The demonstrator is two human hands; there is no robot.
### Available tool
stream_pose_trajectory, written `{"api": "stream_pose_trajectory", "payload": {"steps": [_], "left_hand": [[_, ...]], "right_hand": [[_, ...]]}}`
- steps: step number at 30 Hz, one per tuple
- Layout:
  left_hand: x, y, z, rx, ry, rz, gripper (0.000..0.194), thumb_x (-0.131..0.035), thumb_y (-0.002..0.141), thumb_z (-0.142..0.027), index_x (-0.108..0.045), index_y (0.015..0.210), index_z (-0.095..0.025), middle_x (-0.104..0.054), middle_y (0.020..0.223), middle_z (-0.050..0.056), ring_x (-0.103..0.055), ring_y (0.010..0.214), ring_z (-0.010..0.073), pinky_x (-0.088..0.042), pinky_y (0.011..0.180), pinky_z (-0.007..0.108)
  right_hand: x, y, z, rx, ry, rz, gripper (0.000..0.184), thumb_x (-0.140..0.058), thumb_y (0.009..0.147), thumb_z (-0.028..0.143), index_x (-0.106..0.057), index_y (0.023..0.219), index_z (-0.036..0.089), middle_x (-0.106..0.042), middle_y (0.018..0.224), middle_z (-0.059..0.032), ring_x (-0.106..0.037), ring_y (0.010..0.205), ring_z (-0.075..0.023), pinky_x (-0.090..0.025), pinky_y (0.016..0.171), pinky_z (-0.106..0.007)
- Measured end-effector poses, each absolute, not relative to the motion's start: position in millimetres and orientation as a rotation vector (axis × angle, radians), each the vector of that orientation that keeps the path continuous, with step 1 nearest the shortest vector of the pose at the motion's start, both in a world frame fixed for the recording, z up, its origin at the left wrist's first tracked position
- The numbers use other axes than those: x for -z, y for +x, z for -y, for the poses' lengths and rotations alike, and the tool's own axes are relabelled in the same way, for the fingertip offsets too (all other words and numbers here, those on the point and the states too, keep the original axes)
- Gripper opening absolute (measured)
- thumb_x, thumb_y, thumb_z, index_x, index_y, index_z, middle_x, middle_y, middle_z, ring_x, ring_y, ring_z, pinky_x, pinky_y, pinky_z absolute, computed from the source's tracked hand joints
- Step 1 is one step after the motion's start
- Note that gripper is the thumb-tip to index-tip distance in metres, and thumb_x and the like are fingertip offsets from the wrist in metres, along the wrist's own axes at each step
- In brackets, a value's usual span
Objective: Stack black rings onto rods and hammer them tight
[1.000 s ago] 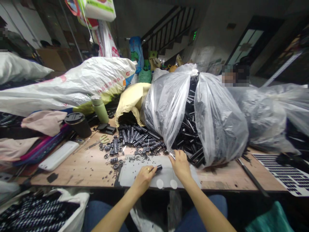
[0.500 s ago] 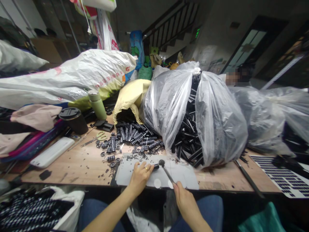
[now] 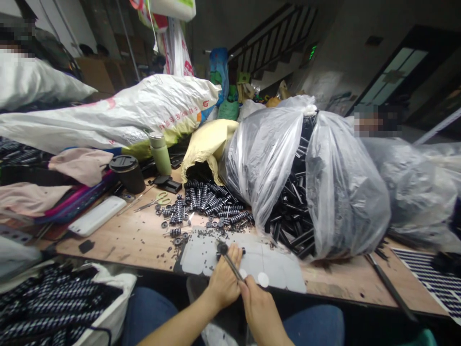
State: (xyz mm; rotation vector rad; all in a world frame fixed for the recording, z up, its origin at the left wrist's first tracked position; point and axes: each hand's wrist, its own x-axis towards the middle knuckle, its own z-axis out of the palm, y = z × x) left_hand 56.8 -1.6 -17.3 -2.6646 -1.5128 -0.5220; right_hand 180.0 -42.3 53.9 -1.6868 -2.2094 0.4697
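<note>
My left hand is closed on a short black tube, whose right end sticks out beyond the fingers. The tube lies low over a grey sheet on the workbench. My right hand grips the handle of a small hammer. The hammer's dark round head is over the left end of the tube, and its shaft crosses in front of my left hand. Whether the head touches the tube, I cannot tell. Tiny black bits are scattered on the sheet's far part.
Black-and-white ribbed rollers spill from a yellow sack. A clear plastic bag of black tubes stands at right. Scissors, a green bottle and a dark cup lie left. A white sack of rollers sits below.
The hammer head has swung left, from the tube's right side to its left end. My right hand has come close to my left. The view has turned slightly left.
</note>
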Motion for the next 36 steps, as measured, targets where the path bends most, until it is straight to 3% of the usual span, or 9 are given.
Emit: {"api": "stream_pose_trajectory", "payload": {"steps": [5, 10, 15, 18, 24, 29, 36], "left_hand": [[15, 56, -4, 0.598, -2.683, 1.5, 0.056, -0.039, 0.08, -0.024, -0.029, 0.13, -0.001, -0.039, 0.131, 0.021, -0.03, 0.125, 0.0292, -0.028, 0.098, 0.043], [-5, 66, -4, 0.575, -2.699, 1.762, 0.036, -0.037, 0.08, -0.006, -0.051, 0.112, -0.013, -0.061, 0.095, 0.01, -0.055, 0.09, 0.0201, -0.045, 0.079, 0.034], [-28, 39, -40, 0.466, -2.415, 2.043, 0.025, -0.04, 0.083, -0.012, -0.057, 0.101, -0.018, -0.059, 0.092, 0.006, -0.054, 0.085, 0.0165, -0.045, 0.076, 0.027], [-35, 6, -91, 0.423, -2.194, 2.178, 0.032, -0.031, 0.082, -0.003, -0.058, 0.099, -0.009, -0.056, 0.096, 0.013, -0.051, 0.091, 0.0195, -0.042, 0.08, 0.032], [-35, -14, -145, 0.304, -2.13, 2.185, 0.03, -0.033, 0.079, -0.002, -0.063, 0.082, -0.005, -0.057, 0.09, 0.016, -0.05, 0.089, 0.0224, -0.043, 0.071, 0.031], [-43, -12, -125, 0.247, -2.063, 2.185, 0.033, -0.03, 0.078, 0.0, -0.062, 0.083, -0.002, -0.057, 0.088, 0.017, -0.051, 0.087, 0.0242, -0.043, 0.069, 0.033], [-46, 3, -40, 0.257, -2.004, 2.127, 0.024, -0.037, 0.081, -0.007, -0.061, 0.083, -0.006, -0.057, 0.086, 0.015, -0.052, 0.084, 0.0255, -0.044, 0.07, 0.035]], "right_hand": [[-43, 186, 38, -0.436, -1.731, 2.368, 0.043, -0.014, 0.092, 0.038, -0.051, 0.077, 0.021, -0.064, 0.058, -0.0035, -0.061, 0.049, -0.0174, -0.029, 0.044, -0.023], [-50, 215, 23, -0.374, -1.793, 2.173, 0.048, -0.009, 0.09, 0.047, -0.046, 0.073, 0.022, -0.06, 0.053, -0.0016, -0.06, 0.05, -0.0178, -0.031, 0.046, -0.024], [-31, 262, 4, -0.137, -2.016, 2.155, 0.046, -0.013, 0.089, 0.049, -0.046, 0.071, 0.023, -0.062, 0.06, -0.0033, -0.061, 0.056, -0.0203, -0.032, 0.048, -0.027], [-16, 277, 0, -0.006, -2.032, 2.136, 0.044, -0.017, 0.089, 0.048, -0.047, 0.069, 0.022, -0.061, 0.065, -0.0048, -0.06, 0.063, -0.0209, -0.036, 0.053, -0.028], [-15, 276, -22, 0.099, -1.909, 2.109, 0.039, -0.026, 0.089, 0.044, -0.053, 0.077, 0.019, -0.059, 0.078, -0.0079, -0.055, 0.078, -0.0211, -0.041, 0.069, -0.031], [-42, 279, -65, 0.127, -2.051, 1.981, 0.026, -0.034, 0.088, 0.028, -0.055, 0.094, 0.014, -0.06, 0.094, -0.0111, -0.051, 0.091, -0.0217, -0.039, 0.079, -0.031], [-41, 268, -103, -0.048, -2.26, 1.876, 0.028, -0.047, 0.08, 0.035, -0.061, 0.076, 0.011, -0.064, 0.075, -0.0151, -0.06, 0.077, -0.0245, -0.041, 0.063, -0.031]]}}
